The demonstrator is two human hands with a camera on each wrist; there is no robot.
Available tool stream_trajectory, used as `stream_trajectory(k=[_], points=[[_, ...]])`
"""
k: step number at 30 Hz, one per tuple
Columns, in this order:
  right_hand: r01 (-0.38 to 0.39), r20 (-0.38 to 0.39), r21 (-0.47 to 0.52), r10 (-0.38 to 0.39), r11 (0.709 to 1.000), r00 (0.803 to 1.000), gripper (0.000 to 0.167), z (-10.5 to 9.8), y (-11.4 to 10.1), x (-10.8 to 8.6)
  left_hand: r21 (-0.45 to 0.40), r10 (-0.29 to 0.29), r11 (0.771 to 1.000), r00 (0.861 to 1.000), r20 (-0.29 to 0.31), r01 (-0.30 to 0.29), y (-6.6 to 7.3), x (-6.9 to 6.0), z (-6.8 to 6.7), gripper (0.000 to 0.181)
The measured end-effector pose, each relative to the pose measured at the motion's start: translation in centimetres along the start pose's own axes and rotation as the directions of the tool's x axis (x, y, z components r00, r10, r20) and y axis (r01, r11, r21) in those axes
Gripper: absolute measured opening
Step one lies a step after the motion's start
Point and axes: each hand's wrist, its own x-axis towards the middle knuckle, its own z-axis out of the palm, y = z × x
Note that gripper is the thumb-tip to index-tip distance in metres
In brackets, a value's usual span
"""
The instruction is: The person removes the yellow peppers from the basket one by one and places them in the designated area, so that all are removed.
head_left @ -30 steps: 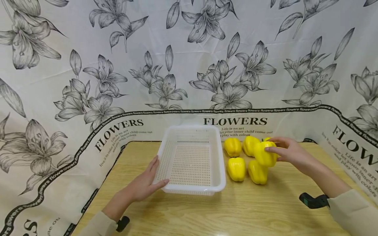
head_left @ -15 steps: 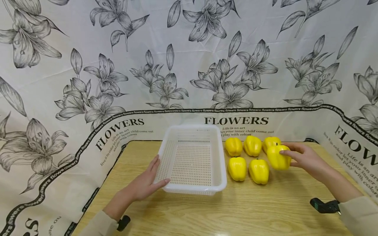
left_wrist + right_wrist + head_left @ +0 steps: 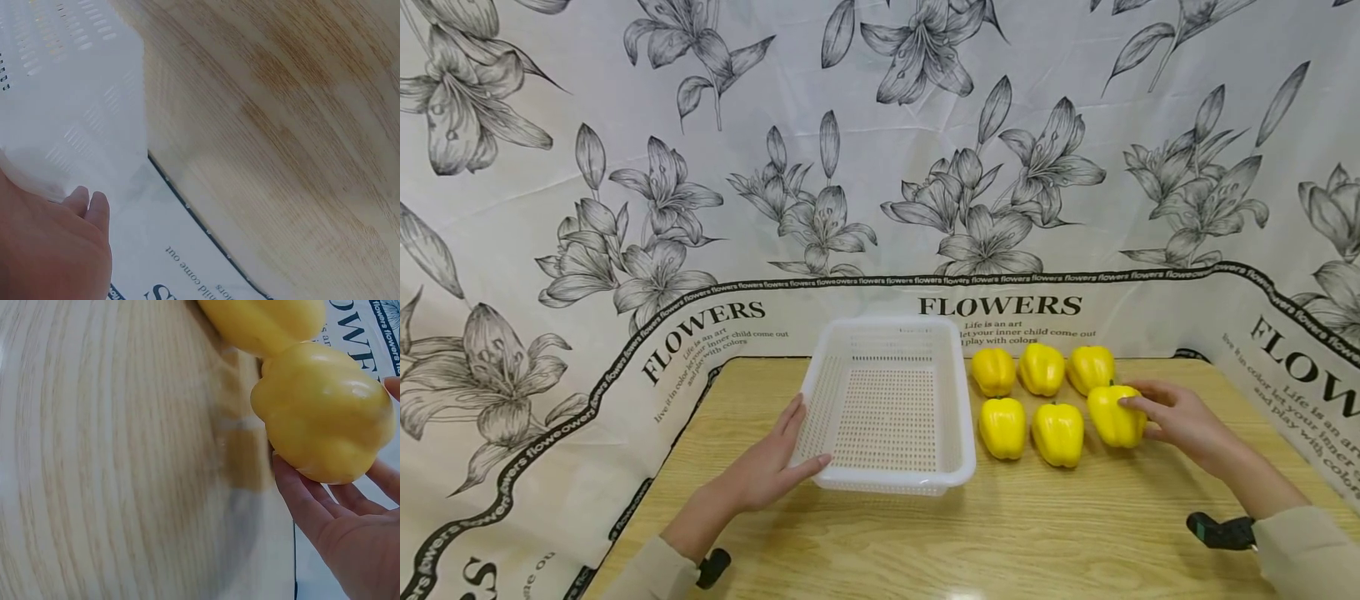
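Observation:
A white perforated plastic basket [image 3: 958, 400] tilts toward me at the middle of the table. My left hand [image 3: 766, 467] holds its left rim, thumb over the near corner and fingers along the outer side; the left wrist view shows two fingertips [image 3: 97, 209] past the rim. On the right, my right hand [image 3: 1187, 429] grips a yellow bell pepper [image 3: 1116, 417], thumb and fingers around its right side. In the right wrist view that bell pepper [image 3: 325, 412] hides part of the fingers. Whether it touches the table I cannot tell.
Several other yellow bell peppers stand in two rows right of the basket, among them a front one [image 3: 1057, 435] and a back one [image 3: 1091, 369]. The wooden table [image 3: 880, 542] ends at a flower-printed cloth [image 3: 850, 208] behind and at the sides.
My right hand has carried the bell pepper rightward and down, from above the others to the right end of the front row. The left hand and basket stay put.

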Motion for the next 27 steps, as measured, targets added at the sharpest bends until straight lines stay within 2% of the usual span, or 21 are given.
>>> stream_trajectory(k=[13,27], points=[[-0.041,0.027,0.018,0.040,0.999,0.999,0.079,0.8,1.9,0.5,-0.011,-0.005,1.000,1.000,0.012,0.006,0.1,-0.2,-0.1,0.104],[-0.019,0.110,0.036,0.015,0.999,0.994,0.064,0.5,2.5,0.8,-0.005,0.006,1.000,1.000,-0.008,-0.006,0.0,-0.1,0.0,0.104]])
